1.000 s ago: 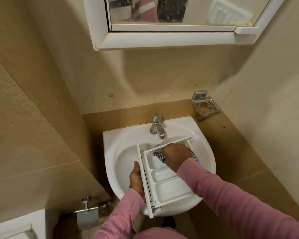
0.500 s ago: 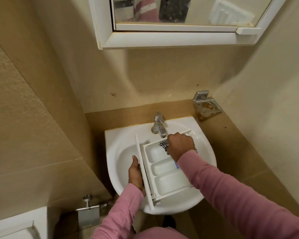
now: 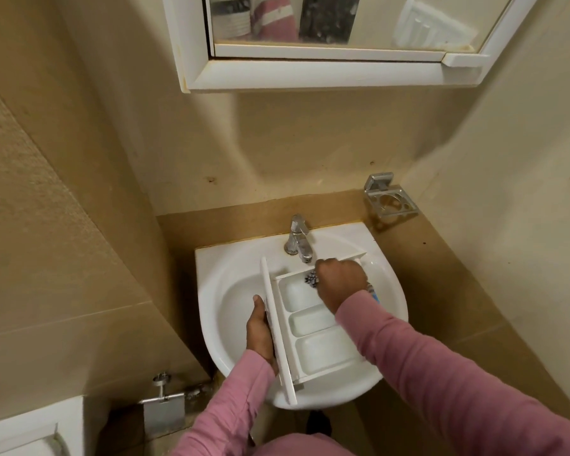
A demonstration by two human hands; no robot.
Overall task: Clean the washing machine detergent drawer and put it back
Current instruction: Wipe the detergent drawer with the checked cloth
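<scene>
We hold the white detergent drawer (image 3: 326,352) over the bowl of the sink (image 3: 211,268), lying slantwise from the front rim up toward the tap (image 3: 298,240) at the back edge. Its three compartments face up and its long front panel stands on edge along the left side. Our left hand (image 3: 260,330) is at that panel, near the sink's front-left rim. Its grip is closed on the panel's outer face, with the thumb lying along it and the fingers hidden behind. Our right hand (image 3: 341,281) is curled into a fist over the far compartment, just below the tap's spout, and its grip is clenched on a dark speckled scrubber (image 3: 311,278) that pokes out to the left of the knuckles and touches the drawer's far end. A bit of something blue (image 3: 374,296) shows beside the right wrist, but we cannot tell what it is. On the wall by the sink's back-right corner hangs a metal holder (image 3: 390,199), and above it all a white mirror cabinet (image 3: 310,74).
</scene>
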